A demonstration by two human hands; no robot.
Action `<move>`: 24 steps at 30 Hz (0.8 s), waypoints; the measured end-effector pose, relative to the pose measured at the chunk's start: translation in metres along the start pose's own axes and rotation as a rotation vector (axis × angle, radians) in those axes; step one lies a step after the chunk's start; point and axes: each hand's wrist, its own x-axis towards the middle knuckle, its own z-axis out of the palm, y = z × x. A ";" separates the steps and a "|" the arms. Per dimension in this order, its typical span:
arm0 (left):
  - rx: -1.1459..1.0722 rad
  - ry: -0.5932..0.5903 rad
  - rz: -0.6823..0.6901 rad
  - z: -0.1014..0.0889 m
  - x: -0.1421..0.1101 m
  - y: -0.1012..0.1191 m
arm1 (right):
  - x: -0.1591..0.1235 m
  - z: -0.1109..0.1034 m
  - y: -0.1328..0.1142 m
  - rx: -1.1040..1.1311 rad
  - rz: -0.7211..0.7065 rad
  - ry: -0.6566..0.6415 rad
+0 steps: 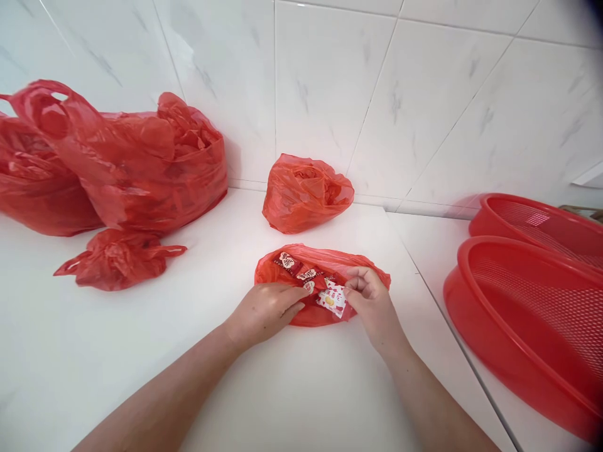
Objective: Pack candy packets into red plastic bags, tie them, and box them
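A small red plastic bag [325, 263] lies flat on the white counter [141, 351] in front of me. Inside its opening are several red and white wrapped sweets [301, 271]. My left hand [264, 311] rests palm down on the bag's near left edge, fingers together. My right hand [370, 301] pinches a white and pink sweet packet [332, 299] at the bag's right side, fingers curled.
A stuffed red bag [304, 191] stands just behind against the tiled wall. Large full red bags [132, 163] and a small knotted one [117, 258] sit at the left. Two red mesh baskets [527, 314] are stacked at the right.
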 end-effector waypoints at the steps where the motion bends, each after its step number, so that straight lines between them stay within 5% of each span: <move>1: 0.035 -0.018 0.004 0.000 0.000 0.000 | 0.000 -0.001 -0.001 0.028 -0.010 0.008; 9: 0.055 0.054 -0.053 -0.002 0.004 0.004 | -0.010 0.003 -0.001 0.062 -0.233 0.174; 14: -0.142 0.158 -0.136 -0.004 0.007 0.007 | -0.013 0.008 0.000 0.102 -0.215 0.055; 24: -0.692 -0.025 -0.564 -0.008 0.013 0.018 | -0.017 0.020 0.006 0.102 -0.212 -0.097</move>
